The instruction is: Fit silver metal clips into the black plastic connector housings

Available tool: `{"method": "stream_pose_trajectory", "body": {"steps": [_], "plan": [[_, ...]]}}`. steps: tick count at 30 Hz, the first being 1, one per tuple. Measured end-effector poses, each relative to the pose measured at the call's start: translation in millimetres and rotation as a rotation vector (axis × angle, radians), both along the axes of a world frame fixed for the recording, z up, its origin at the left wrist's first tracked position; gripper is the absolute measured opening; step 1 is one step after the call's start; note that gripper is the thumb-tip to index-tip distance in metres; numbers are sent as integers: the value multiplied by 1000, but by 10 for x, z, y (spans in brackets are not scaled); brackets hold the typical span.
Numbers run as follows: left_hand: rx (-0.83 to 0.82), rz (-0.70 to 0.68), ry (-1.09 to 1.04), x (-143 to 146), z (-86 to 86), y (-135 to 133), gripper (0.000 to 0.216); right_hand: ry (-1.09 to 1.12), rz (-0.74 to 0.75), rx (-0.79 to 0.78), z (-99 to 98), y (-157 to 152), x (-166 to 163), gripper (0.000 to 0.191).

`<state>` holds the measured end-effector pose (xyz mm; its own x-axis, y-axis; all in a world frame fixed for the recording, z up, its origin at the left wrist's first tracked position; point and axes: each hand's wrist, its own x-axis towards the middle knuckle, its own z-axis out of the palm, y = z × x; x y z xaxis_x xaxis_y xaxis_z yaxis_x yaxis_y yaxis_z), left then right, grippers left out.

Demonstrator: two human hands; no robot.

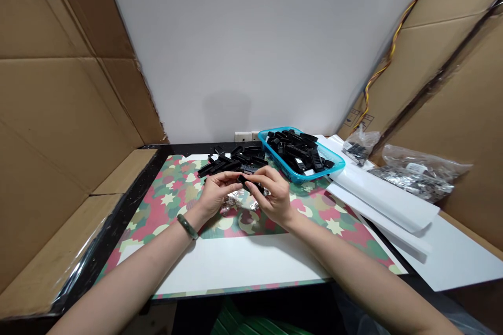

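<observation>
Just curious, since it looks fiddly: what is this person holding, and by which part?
A small black plastic part, its exact kind unclear, held at its two ends between the fingers of the left hand and the right hand.

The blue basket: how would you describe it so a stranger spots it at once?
Beyond the left hand and right hand, at the far edge of the camouflage mat, sits a turquoise basket. Heaped with black parts, it alone is bright blue, unlike the loose black pile beside it.
</observation>
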<state>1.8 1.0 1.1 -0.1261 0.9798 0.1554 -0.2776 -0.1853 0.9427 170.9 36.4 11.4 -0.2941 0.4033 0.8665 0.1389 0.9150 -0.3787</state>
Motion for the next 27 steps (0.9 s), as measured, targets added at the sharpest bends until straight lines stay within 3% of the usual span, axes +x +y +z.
{"method": "stream_pose_trajectory", "body": {"steps": [3,8,27], "plan": [[-70,-115,-132,-26,-11,4,35,-29,-78,72,51,-8,25,12],[-106,-218,-191,-54,-22,-7,38,-99,-4,176,59,-8,35,15],[-130,-217,-215,-62,-8,-9,38,-224,-55,223,-26,42,42,26]]}}
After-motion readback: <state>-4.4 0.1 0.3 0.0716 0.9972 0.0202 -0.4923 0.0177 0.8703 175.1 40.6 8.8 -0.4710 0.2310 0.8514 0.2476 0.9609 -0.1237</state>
